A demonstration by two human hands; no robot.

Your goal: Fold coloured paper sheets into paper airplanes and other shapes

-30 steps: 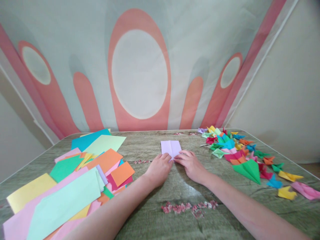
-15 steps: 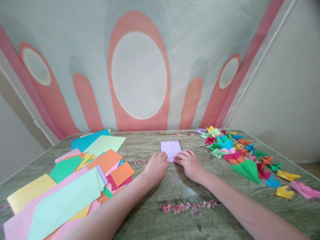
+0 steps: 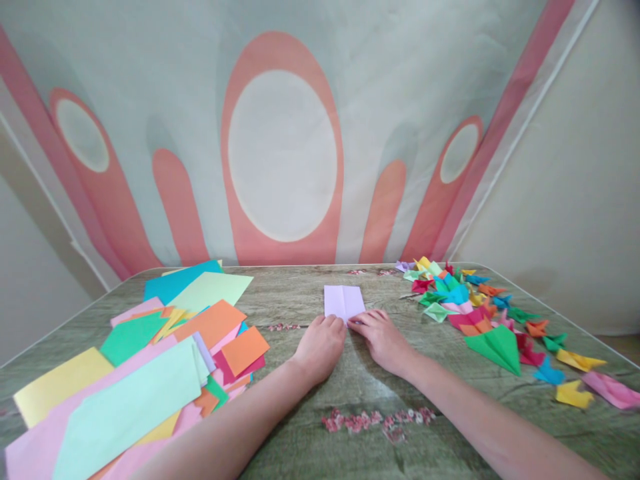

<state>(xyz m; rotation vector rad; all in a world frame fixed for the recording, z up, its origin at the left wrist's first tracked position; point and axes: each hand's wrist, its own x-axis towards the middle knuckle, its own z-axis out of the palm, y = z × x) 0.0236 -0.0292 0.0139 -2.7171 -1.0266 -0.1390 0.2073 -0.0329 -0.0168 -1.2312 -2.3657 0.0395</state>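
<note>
A small lavender paper [image 3: 344, 301] with a vertical crease down its middle lies flat near the centre of the table. My left hand [image 3: 323, 343] has its fingers curled together on the paper's near edge, left of the crease. The fingertips of my right hand [image 3: 383, 337] pinch the near right corner, close beside the left fingers. The bottom edge of the paper is partly hidden under the fingers.
Loose coloured sheets, with a mint green one [image 3: 130, 407] on top, spread over the left side. Folded paper shapes, among them a green one [image 3: 495, 348], cover the right side. Behind the wood-patterned table [image 3: 300, 427] hangs a printed cloth [image 3: 190, 60].
My left hand has moved right along the near edge of the paper, closer to my right hand. The view has shifted slightly.
</note>
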